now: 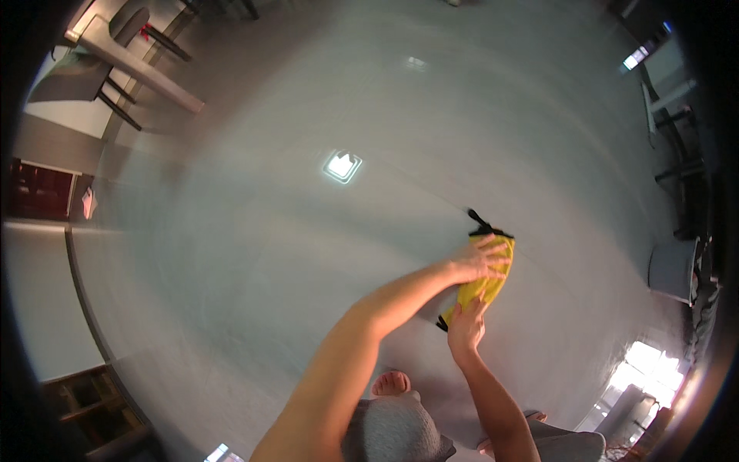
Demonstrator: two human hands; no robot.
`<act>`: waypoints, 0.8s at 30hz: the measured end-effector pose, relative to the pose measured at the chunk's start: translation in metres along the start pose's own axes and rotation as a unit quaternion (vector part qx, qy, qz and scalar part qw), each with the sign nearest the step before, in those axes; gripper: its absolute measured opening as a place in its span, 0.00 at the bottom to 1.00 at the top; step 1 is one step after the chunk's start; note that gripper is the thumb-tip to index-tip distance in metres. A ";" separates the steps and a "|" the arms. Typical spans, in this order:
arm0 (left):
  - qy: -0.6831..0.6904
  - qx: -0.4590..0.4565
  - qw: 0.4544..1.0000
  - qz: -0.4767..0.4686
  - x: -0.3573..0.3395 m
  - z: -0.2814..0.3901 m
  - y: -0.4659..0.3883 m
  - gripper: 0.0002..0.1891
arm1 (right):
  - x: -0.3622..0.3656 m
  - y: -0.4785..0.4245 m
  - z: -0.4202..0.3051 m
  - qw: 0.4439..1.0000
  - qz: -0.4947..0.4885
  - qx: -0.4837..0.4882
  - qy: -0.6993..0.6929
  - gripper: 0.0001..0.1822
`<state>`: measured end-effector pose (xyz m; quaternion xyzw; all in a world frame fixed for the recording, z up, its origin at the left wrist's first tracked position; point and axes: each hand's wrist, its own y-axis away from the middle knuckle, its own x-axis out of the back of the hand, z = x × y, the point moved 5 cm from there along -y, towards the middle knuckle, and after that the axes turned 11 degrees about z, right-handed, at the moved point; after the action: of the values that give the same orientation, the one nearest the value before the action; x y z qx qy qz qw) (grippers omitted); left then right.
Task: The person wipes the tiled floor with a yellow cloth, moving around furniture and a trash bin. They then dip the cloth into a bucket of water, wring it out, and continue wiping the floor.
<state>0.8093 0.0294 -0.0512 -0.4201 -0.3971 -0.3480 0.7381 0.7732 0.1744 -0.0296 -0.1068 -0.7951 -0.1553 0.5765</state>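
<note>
A folded yellow cloth (468, 293) with black trim hangs or lies slantwise before me, right of the middle. From its far end sticks a black strip or loop (477, 218). My left hand (480, 261) rests flat across the upper part of the cloth, its fingers spread. Lower down, my right hand (466, 331) grips the cloth near its close end, thumb and fingers on it. What is under the cloth is hidden, and I cannot tell whether it touches the floor.
Smooth grey floor (277, 242) surrounds me, with bright reflections. At the upper left stand chairs (75, 78) by a table leg (144, 66). A grey bin (671, 268) stands at right. My bare foot (391, 383) is below my hands; wooden furniture (92, 407) sits lower left.
</note>
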 end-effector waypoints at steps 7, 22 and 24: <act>-0.168 0.194 0.966 -0.022 0.159 -0.174 0.169 0.32 | -0.066 -0.065 -0.238 0.985 -0.017 0.172 0.031 0.41; -0.273 0.590 0.760 -0.022 0.260 -0.058 0.480 0.45 | -0.114 0.021 -0.403 0.781 -0.115 0.613 0.034 0.33; -0.209 0.629 0.749 -0.023 0.238 -0.009 0.475 0.47 | -0.109 0.023 -0.379 0.751 -0.142 0.644 0.023 0.31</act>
<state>1.3196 0.1706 -0.0080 0.0861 -0.6802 0.0599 0.7255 1.1499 0.0568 -0.0218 0.4073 -0.6990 0.3114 0.4985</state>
